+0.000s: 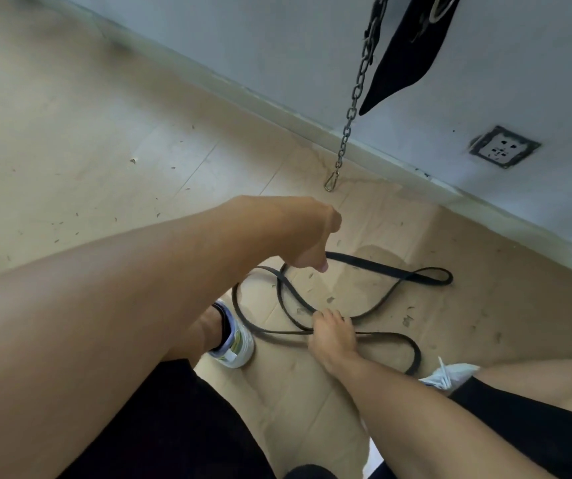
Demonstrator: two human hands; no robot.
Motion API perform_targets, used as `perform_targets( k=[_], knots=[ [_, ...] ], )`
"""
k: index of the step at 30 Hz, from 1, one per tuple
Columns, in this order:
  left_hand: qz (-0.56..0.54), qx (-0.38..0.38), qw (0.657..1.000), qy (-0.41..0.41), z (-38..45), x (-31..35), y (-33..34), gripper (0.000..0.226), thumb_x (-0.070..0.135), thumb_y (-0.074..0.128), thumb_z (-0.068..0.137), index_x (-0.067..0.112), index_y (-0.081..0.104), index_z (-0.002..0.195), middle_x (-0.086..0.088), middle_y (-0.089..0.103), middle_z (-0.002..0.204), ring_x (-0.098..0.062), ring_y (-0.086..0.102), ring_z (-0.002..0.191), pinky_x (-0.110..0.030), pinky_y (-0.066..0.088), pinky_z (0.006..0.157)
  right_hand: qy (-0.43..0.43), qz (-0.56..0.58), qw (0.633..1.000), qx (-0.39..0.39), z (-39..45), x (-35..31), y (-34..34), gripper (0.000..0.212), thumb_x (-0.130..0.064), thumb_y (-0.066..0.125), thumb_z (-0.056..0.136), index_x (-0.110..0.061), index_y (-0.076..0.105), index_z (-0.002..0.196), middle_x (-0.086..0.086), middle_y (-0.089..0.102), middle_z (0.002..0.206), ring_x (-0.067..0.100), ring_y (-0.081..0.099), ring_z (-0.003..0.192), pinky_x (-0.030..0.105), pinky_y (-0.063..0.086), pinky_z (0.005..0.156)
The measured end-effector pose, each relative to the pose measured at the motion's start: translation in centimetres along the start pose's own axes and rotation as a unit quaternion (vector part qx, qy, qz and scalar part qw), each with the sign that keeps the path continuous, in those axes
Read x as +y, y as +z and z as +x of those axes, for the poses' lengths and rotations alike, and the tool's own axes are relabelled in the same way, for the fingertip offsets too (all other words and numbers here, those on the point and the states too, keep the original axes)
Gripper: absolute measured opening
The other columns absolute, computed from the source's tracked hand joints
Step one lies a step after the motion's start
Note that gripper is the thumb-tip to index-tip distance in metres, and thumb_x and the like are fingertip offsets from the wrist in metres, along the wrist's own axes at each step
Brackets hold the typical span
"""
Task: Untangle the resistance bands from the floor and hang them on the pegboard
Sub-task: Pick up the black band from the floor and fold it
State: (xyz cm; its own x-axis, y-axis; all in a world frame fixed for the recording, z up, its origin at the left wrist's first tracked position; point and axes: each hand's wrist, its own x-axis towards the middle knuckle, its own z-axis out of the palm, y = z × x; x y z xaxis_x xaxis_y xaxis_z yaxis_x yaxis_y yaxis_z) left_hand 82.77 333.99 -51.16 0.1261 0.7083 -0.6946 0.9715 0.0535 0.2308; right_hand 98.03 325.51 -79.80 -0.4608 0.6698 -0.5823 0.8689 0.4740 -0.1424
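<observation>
**Both hands on the bands**

My right hand is down low between my feet, fingers curled over the point where the black bands cross, pinching a strand against the cardboard. My left hand reaches further out and higher, loosely closed with the knuckles up; a strand runs out from under its fingertips, so it seems to grip that loop, though the fingers hide the hold itself.

The bands are thin, flat and dark, lying in several overlapping loops on the cardboard. One long loop stretches away to the right, another curves back near my right shoe, and a third bends round beside my left shoe.

The cardboard is flat, brown and stained, spread over a pale wood floor speckled with small bits of debris. Beyond it a grey wall meets the floor at a skirting. A chain with a clip at its end hangs down before the wall, beside a black strap. A socket sits low on the wall to the right.
</observation>
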Motion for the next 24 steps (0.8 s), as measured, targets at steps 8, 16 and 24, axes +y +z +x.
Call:
perform_targets(
  k=[8, 16, 24],
  knots=[
    [0.026, 0.04, 0.999, -0.011, -1.0, 0.0, -2.9, 0.067, 0.022, 0.072, 0.094, 0.014, 0.04, 0.152, -0.007, 0.053, 0.147, -0.029, 0.052, 0.132, -0.037, 0.043, 0.104, 0.018, 0.315, 0.949, 0.018, 0.7, 0.9, -13.2, 0.012, -0.028, 0.05, 0.093, -0.022, 0.057, 0.085, -0.001, 0.065, 0.084, 0.026, 0.062, 0.084, 0.039, 0.049, 0.071],
    [-0.067, 0.123, 0.989, 0.044, -3.1, -0.6, -5.1, 0.08, 0.035, 0.082, 0.083, 0.013, 0.039, 0.148, -0.008, 0.056, 0.142, -0.03, 0.054, 0.127, -0.039, 0.045, 0.108, -0.142, 0.326, 0.933, 0.05, -5.3, 3.1, -35.0, 0.014, -0.012, 0.05, 0.098, -0.011, 0.063, 0.091, 0.001, 0.055, 0.068, 0.01, 0.048, 0.055, 0.024, 0.038, 0.053],
    [-0.399, 0.319, 0.846, 0.154, -3.6, 0.4, -6.9, 0.03, 0.03, 0.076, 0.09, 0.023, 0.063, 0.116, 0.008, 0.071, 0.11, -0.008, 0.069, 0.1, -0.033, 0.057, 0.093, -0.262, 0.545, 0.783, 0.147, -11.8, 3.7, -44.9, 0.018, -0.012, 0.041, 0.079, -0.007, 0.057, 0.085, 0.0, 0.048, 0.062, 0.012, 0.042, 0.059, 0.025, 0.038, 0.06]
  ],
)
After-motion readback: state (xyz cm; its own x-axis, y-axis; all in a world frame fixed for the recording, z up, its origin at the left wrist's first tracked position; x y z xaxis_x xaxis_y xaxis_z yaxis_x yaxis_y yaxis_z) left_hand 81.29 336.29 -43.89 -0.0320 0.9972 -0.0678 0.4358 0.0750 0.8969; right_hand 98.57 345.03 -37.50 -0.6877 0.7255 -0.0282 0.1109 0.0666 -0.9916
